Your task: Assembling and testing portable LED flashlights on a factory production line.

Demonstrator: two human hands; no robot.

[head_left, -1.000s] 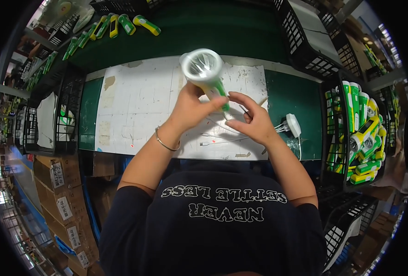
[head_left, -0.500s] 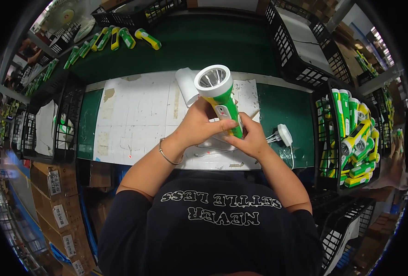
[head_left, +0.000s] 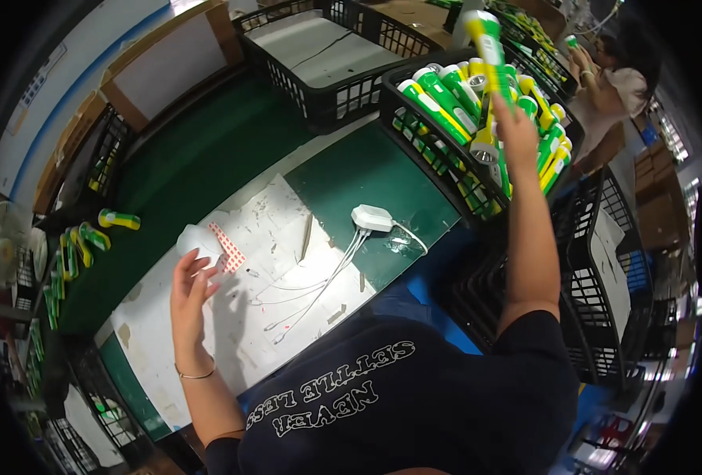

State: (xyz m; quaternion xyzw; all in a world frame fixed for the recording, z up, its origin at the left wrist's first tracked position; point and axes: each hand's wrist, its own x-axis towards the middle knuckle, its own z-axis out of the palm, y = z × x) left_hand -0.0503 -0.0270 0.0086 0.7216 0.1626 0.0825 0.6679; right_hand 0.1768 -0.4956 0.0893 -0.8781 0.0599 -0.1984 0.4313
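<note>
My right hand [head_left: 517, 134] is stretched out over a black crate [head_left: 414, 134] at the right, its fingers closed round a green and yellow flashlight [head_left: 488, 49]. That flashlight points upward and is smeared by motion. Below it, the crate is heaped with similar flashlights [head_left: 446, 95]. My left hand [head_left: 191, 297] is raised over the white work sheet [head_left: 149, 317], fingers apart and holding nothing. Just beyond its fingertips lies a white roll [head_left: 195, 240], partly covered by them. A strip of red-patterned stickers [head_left: 226, 247] lies beside the roll.
A white charger block [head_left: 372, 218] with several cables sits on the green tabletop, near a thin brown stick [head_left: 306, 237]. Several flashlights [head_left: 89, 236] stand in a row at the far left. Another crate [head_left: 319, 95] is at the back. A co-worker [head_left: 616, 87] holds a flashlight at the far right.
My right hand has carried the flashlight from the middle of the sheet to the crate at the right. The left hand has let go of it. The view has turned to the right.
</note>
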